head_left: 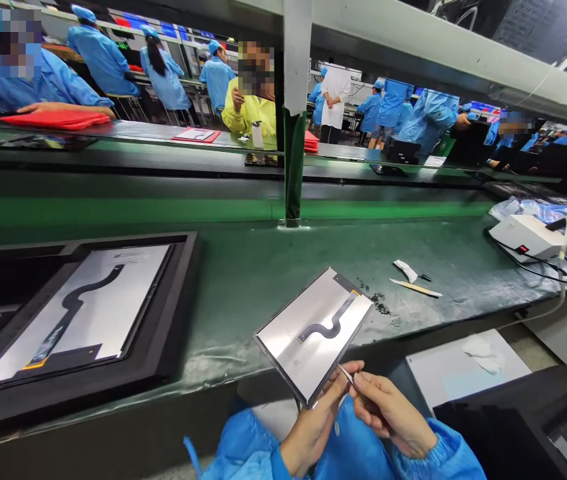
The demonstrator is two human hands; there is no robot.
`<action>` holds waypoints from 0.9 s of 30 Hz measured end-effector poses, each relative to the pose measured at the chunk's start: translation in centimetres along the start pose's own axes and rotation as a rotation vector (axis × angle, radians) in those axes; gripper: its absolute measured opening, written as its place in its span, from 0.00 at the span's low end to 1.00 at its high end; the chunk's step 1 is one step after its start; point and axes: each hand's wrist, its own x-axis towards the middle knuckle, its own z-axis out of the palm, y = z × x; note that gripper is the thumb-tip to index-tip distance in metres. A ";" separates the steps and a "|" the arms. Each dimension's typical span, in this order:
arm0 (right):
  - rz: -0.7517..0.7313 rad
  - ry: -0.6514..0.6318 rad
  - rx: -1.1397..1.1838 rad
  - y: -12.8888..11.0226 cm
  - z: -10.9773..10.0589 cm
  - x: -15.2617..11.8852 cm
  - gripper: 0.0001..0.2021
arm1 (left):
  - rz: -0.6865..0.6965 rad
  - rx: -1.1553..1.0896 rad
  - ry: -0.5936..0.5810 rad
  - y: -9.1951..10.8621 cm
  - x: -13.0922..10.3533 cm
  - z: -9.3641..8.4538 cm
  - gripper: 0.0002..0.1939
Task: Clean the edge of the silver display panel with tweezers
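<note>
A flat display panel [288, 337] with a silvery back and a dark, curving ribbon cable [333, 328] is held tilted over the bench's front edge. My left hand [316, 417] grips it at its near corner. In my right hand [388, 407] is a slim pointed tool, apparently tweezers [347, 375], pinched between thumb and fingers. Its tip is at the panel's right-hand edge, close to my left fingers. Beyond the panel, small black scraps [380, 303] lie scattered on the green bench mat.
A second display panel [108, 293] rests in a black foam tray [183, 300] at left. A pale-handled blade [416, 288] and crumpled white tissue [406, 270] lie right of the scraps. Farther right stands a white device [526, 237] with cables. A post [296, 133] rises behind; co-workers sit beyond.
</note>
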 end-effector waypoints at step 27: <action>-0.128 0.150 -0.158 1.0 -0.1 0.0 0.32 | 0.041 -0.058 0.146 0.0 -0.1 1.1 0.23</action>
